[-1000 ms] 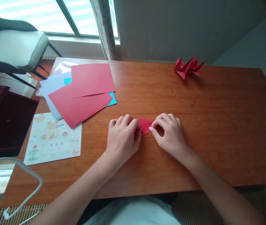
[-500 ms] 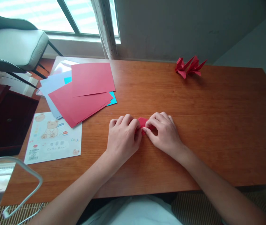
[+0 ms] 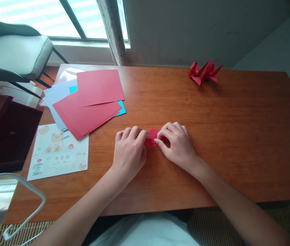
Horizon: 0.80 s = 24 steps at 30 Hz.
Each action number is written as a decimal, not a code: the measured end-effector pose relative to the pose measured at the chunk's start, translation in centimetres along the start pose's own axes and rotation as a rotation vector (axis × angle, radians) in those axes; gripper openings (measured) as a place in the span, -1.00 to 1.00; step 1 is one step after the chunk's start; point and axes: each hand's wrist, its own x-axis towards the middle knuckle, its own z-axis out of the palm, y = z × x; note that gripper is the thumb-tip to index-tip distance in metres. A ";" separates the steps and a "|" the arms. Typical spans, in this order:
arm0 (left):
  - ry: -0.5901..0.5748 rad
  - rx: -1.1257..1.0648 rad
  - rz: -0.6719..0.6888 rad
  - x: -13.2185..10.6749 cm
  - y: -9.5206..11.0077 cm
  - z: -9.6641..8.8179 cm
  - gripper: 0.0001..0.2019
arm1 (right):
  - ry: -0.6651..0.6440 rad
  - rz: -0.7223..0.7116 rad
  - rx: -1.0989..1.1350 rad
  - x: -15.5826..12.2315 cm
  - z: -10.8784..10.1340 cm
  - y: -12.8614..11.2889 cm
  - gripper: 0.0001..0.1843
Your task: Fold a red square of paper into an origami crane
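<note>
A small folded piece of red paper (image 3: 152, 134) lies low over the table between my two hands, its ends partly covered by my fingers. My left hand (image 3: 131, 145) has curled fingers closed at the paper's left end; the thumb is mostly hidden. With thumb and forefinger, my right hand (image 3: 177, 143) pinches the paper's right side. Two red folded-paper pieces with pointed petals (image 3: 205, 72) sit together at the far edge of the table.
On the wooden table (image 3: 237, 136), red sheets (image 3: 100, 87) overlap white and blue ones at the left. A bear-printed card (image 3: 58, 153) lies in front of them. A grey chair (image 3: 14, 51) stands beyond the left edge, and a white curved bar (image 3: 32, 188) is at the lower left.
My left hand has shifted slightly left and its thumb has drawn back, baring more of the folded paper. My right hand keeps its pinch. The view has moved a little.
</note>
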 end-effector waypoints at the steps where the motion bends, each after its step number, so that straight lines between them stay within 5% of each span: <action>1: -0.004 -0.011 -0.008 0.1 0.2 -0.1 -0.84 | -0.001 0.001 -0.001 0.0 0.0 0.0 -0.86; 8: 0.012 -0.002 -0.065 0.5 1.4 0.2 -0.84 | -0.020 -0.005 -0.007 0.0 -0.1 0.0 -0.87; 24: 0.002 -0.004 -0.038 0.4 0.6 0.5 -0.91 | -0.033 -0.004 -0.014 -0.1 -0.1 0.1 -0.88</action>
